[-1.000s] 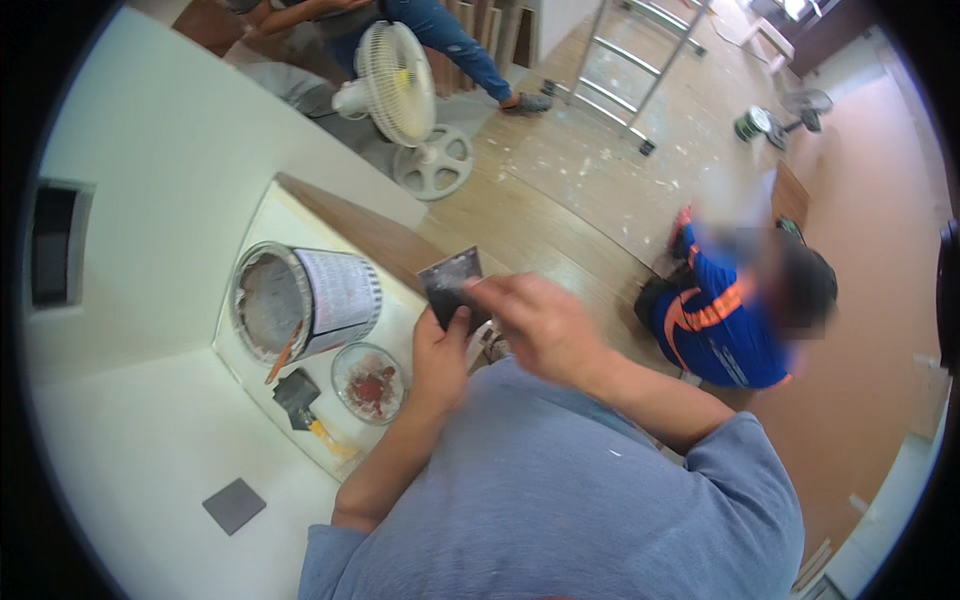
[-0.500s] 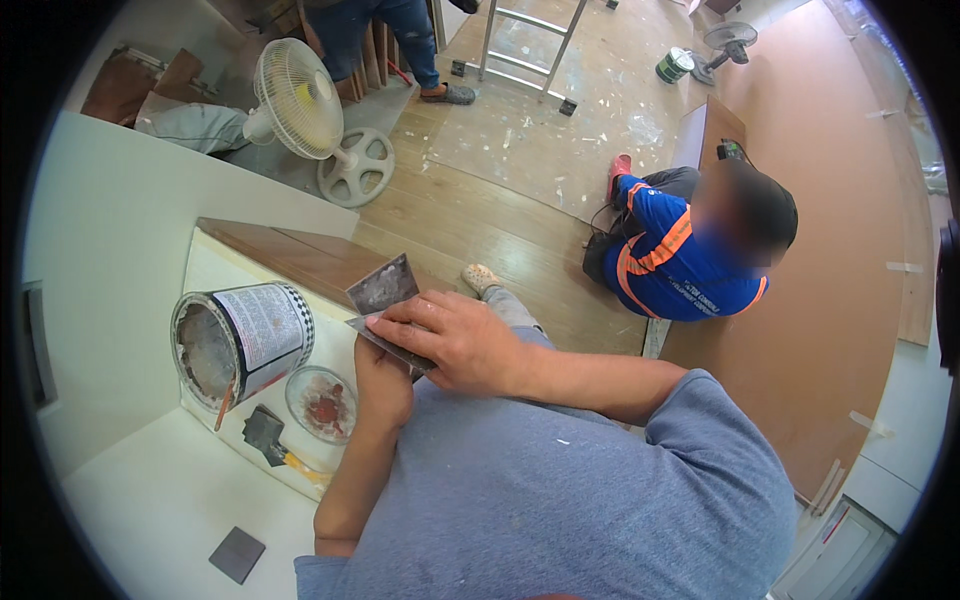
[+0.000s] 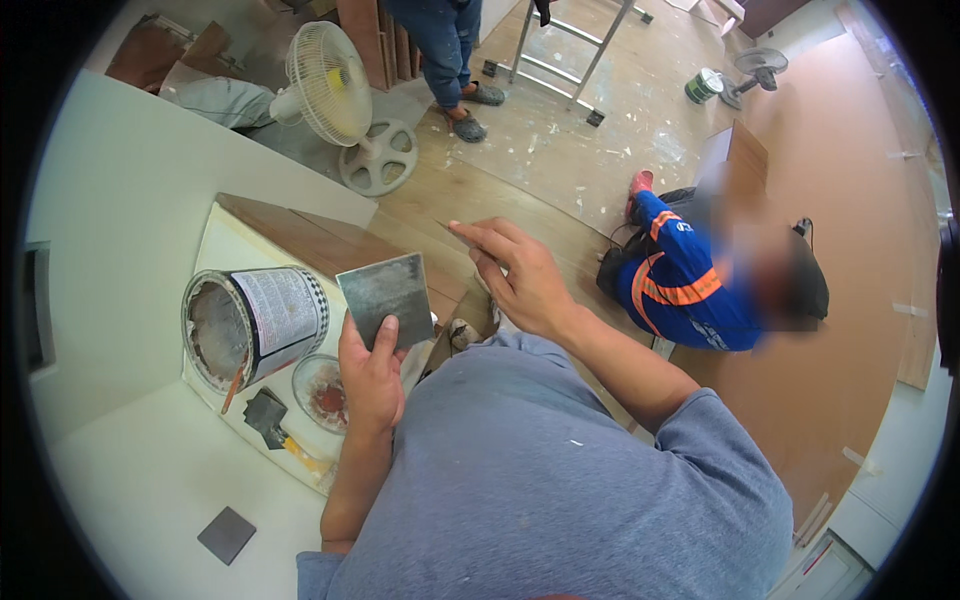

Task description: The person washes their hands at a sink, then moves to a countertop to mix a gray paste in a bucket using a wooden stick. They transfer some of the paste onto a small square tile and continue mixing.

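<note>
left hand [image 3: 372, 375] fingers clamp square grey plate [image 3: 385, 290], right hand [image 3: 525, 285] fingers pinch thin dark blade [image 3: 462, 239] clear of it, likely mid-scraping, next stroke needing blade-to-plate contact.

Near left: square plate [image 3: 385, 292], metal-looking, grey, smudged matt with faint sheen. Can [image 3: 252, 328]: metal, rim rough with dried residue; label [image 3: 288, 308] smooth, paper-like. Dish [image 3: 304, 380]: clear, glossy, smeared; glass or plastic unclear. Shirt [image 3: 560, 470]: matt cloth. Far: fan [image 3: 328, 85], plastic; ladder [image 3: 602, 55], shiny metal. Right: board [image 3: 820, 180], smooth, brown.
</note>
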`<action>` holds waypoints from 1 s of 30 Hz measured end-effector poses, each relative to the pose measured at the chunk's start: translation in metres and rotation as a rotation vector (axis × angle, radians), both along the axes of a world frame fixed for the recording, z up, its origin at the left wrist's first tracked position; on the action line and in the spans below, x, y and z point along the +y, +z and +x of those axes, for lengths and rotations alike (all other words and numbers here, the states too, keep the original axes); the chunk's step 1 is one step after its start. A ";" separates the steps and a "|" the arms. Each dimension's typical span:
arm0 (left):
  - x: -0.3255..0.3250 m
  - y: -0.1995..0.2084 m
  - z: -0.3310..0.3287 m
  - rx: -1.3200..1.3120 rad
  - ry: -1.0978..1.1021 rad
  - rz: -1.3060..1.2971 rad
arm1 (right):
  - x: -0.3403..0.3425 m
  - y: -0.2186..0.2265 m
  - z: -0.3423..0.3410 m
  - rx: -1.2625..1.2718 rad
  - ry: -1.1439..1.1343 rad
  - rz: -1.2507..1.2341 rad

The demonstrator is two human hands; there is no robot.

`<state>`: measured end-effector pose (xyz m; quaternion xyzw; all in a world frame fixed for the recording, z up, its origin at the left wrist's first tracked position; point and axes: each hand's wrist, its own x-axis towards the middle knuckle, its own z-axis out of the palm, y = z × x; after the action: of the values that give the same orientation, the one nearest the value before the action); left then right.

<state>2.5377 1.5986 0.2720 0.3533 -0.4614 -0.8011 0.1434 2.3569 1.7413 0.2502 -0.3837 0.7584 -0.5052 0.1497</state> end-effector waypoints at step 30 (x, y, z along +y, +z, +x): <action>-0.011 0.018 0.064 -0.240 0.422 -0.692 | -0.051 0.012 -0.034 -0.857 0.251 -0.151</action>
<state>2.6015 1.5877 0.2905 0.4620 -0.6340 -0.5051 0.3597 2.3234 1.6901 0.2620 -0.2388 0.5366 -0.6501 0.4820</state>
